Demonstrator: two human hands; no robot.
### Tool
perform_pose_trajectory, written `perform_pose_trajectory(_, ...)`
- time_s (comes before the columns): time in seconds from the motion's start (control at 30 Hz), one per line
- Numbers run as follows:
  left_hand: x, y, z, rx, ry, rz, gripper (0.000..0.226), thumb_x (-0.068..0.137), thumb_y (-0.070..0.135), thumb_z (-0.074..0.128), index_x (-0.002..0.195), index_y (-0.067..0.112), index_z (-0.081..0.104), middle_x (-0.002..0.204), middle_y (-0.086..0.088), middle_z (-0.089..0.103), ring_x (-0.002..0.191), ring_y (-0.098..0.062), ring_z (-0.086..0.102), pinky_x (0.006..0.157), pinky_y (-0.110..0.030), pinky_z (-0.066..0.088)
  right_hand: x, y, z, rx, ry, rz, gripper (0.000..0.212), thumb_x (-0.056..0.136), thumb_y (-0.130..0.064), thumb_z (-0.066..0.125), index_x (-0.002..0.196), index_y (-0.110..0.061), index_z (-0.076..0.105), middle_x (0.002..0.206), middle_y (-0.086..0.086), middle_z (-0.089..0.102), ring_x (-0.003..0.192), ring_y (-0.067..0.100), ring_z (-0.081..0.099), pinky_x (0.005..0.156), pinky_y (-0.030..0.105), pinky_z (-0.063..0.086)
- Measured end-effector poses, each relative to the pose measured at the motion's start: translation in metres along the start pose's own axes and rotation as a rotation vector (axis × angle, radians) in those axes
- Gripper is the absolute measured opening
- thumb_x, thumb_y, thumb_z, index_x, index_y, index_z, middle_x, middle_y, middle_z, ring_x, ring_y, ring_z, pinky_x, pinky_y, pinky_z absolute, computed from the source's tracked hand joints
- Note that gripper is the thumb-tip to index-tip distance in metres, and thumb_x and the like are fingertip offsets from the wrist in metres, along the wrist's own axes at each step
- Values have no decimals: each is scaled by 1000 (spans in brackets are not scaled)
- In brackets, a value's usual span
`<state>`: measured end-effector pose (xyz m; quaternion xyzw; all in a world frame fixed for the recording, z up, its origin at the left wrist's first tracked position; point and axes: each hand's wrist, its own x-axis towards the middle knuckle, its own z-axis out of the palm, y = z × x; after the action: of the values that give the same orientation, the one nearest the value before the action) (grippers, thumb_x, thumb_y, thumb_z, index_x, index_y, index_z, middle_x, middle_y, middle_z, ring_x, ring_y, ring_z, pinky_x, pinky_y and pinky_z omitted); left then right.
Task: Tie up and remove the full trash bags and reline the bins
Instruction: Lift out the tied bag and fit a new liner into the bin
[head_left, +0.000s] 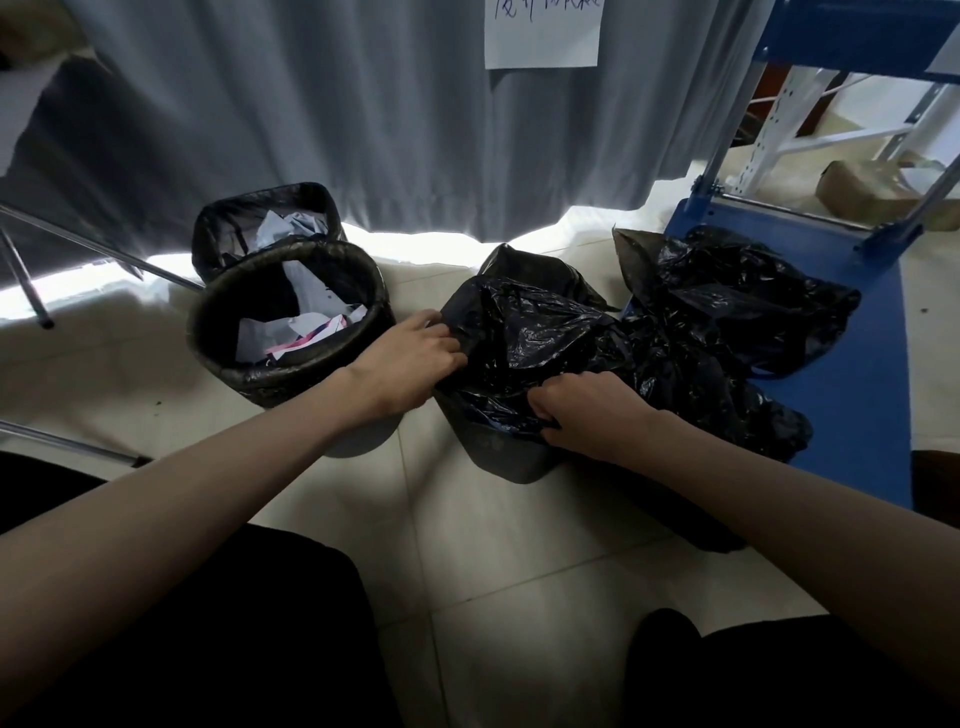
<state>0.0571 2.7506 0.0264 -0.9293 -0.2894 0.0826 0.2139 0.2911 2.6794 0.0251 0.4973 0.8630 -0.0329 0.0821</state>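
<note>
A black bag is pinched by the left hand and right hand over its bin, apparently awaiting tying.

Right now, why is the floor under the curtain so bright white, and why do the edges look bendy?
Head view: daylight spills under the grey curtain and overexposes the floor tiles; glare glints on the black trash bag; the wide-angle lens bends the blue shelf frame.

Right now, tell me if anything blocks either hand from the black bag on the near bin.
Nothing visible does. The left hand already holds the black bag at its left edge, and the right hand grips its front edge over the bin.
</note>
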Motion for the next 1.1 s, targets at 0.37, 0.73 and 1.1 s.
perform_pose_trajectory(0.37, -14, -16, -9, -43, -140, -38, 10, 77, 28, 58, 85, 24, 63, 91, 3, 67, 93, -21, 58, 104, -33, 32, 1, 2, 2, -15, 28, 18, 23, 90, -28, 57, 89, -23, 34, 103, 3, 58, 91, 29, 60, 66, 34, 39)
perform_pose_trajectory(0.73, -30, 9, 18, -7, -434, -44, 38, 89, 53, 49, 113, 25, 60, 119, 5, 63, 118, -17, 56, 102, -34, 36, -1, 1, 4, -19, 30, 28, 33, 88, -25, 62, 91, -22, 29, 100, 3, 57, 82, 26, 57, 63, 36, 41)
perform_pose_trajectory(1.1, 13, -2, -30, -284, -96, -253, 25, 90, 37, 52, 85, 16, 64, 93, -8, 63, 83, -31, 64, 62, -33, 44, -10, 11, 0, -2, -65, 8, 23, 86, -4, 54, 88, -25, 42, 101, 0, 48, 91, 25, 56, 62, 33, 32)
